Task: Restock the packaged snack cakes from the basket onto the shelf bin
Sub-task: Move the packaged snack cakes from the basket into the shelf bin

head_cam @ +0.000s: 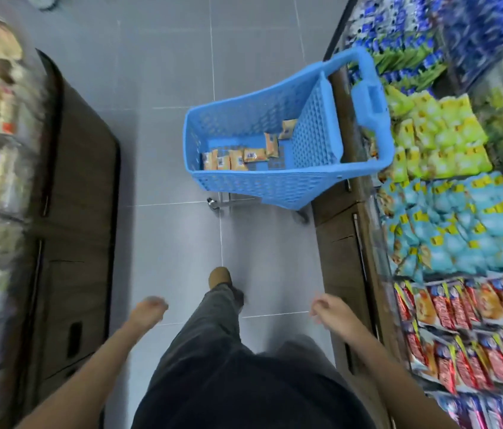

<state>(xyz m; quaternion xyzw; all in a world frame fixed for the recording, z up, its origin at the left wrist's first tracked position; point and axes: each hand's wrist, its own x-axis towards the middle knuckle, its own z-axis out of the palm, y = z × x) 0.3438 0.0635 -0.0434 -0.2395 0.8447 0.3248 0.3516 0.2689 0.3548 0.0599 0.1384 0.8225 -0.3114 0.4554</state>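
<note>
A blue plastic basket (244, 185) on wheels stands on the tiled floor ahead of me, close against the right-hand shelf unit. Several orange packaged snack cakes (238, 157) lie on its bottom. My left hand (148, 311) hangs low at the left with loosely curled fingers and holds nothing. My right hand (329, 309) hangs at the right, fingers also loosely curled and empty. Both hands are well short of the basket. One foot is stepped forward between them.
The right shelf holds bins of packets: yellow-green ones (439, 137), light blue ones (460, 224), red ones (466, 308). Brown cabinet fronts (341, 274) run below. A dark counter (80, 212) with blurred goods lines the left side of the aisle.
</note>
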